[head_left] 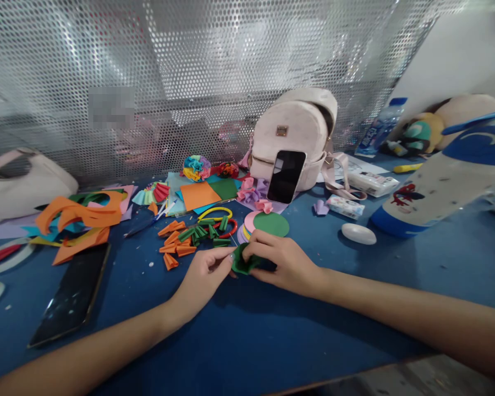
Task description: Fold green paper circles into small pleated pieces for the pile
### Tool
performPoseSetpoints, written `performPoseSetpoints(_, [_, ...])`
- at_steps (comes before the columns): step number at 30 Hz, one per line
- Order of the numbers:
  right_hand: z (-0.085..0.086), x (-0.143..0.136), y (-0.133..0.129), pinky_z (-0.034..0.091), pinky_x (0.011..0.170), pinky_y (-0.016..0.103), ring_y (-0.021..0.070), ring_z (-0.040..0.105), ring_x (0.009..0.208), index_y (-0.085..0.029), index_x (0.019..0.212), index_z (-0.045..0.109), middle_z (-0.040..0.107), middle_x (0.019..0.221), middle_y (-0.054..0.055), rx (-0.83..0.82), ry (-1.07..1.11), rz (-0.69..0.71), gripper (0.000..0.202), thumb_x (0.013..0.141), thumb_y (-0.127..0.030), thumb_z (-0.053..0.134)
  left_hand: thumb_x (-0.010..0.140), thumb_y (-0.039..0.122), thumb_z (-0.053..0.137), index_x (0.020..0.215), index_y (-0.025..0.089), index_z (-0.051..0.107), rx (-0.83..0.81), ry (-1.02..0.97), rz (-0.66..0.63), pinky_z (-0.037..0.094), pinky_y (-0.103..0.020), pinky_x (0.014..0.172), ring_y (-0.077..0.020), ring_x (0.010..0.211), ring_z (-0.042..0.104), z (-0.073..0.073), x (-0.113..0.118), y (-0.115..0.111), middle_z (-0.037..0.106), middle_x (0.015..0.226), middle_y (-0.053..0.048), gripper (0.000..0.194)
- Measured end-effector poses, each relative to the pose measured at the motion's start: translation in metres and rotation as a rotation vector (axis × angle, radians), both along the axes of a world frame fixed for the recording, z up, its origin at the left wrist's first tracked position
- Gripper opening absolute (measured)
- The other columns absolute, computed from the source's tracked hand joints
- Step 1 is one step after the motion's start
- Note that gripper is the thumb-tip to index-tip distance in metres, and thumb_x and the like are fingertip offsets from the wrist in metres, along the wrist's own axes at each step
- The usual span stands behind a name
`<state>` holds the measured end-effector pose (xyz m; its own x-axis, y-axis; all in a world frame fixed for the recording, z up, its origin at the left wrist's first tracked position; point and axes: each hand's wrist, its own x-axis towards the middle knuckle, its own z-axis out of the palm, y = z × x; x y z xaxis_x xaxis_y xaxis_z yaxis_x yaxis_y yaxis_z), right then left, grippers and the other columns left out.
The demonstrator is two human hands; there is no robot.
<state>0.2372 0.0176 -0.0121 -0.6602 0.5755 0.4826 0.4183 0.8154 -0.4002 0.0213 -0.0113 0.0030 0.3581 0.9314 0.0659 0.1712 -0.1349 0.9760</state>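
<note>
Between my hands is a small green paper piece, curved and partly hidden by fingers. My left hand pinches its left edge between thumb and forefinger. My right hand grips it from the right, with fingers bent over its upper side. Just behind them lie a green paper circle and a pink one, overlapping other pastel circles. Folded orange pieces and folded green pieces are heaped to the left, by scissors with yellow and red handles.
A black phone and orange paper scraps lie left. Behind stand a white backpack and a leaning phone. At right are a white oval object and a large bottle.
</note>
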Motion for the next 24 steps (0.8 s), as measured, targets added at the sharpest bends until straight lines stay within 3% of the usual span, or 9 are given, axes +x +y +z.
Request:
performPoseSetpoints(5, [0.0039, -0.0005, -0.0018, 0.048, 0.072, 0.026, 0.0167, 0.060, 0.088, -0.022, 0.098, 0.063, 0.059, 0.100, 0.005, -0.006, 0.095, -0.004, 0.005, 0.093, -0.024, 0.064, 0.091, 0.027, 0.057, 0.106, 0.016, 0.079, -0.017, -0.034, 0.005, 0.053, -0.026, 0.070, -0.0151, 0.070, 0.063, -0.0005, 0.0002, 0.0013, 0.077, 0.093, -0.006, 0.028])
performPoseSetpoints(13, [0.0084, -0.0012, -0.0024, 0.049, 0.077, 0.030, 0.0171, 0.058, 0.089, -0.021, 0.085, 0.058, 0.056, 0.099, 0.005, -0.086, 0.258, 0.050, 0.010, 0.094, -0.017, 0.059, 0.086, 0.028, 0.060, 0.097, 0.014, 0.080, -0.031, -0.028, 0.020, 0.052, -0.026, 0.068, -0.0156, 0.067, 0.064, -0.0003, -0.0013, 0.0015, 0.077, 0.084, -0.006, 0.026])
performPoseSetpoints(24, [0.0023, -0.0008, 0.0008, 0.045, 0.061, 0.024, 0.0124, 0.053, 0.070, -0.020, 0.089, 0.052, 0.056, 0.087, 0.001, -0.296, 0.340, -0.010, 0.009, 0.089, -0.016, 0.059, 0.089, 0.025, 0.058, 0.098, 0.016, 0.081, -0.027, -0.064, -0.041, 0.053, -0.026, 0.070, -0.0156, 0.071, 0.064, 0.0002, -0.0021, 0.0007, 0.079, 0.093, -0.007, 0.026])
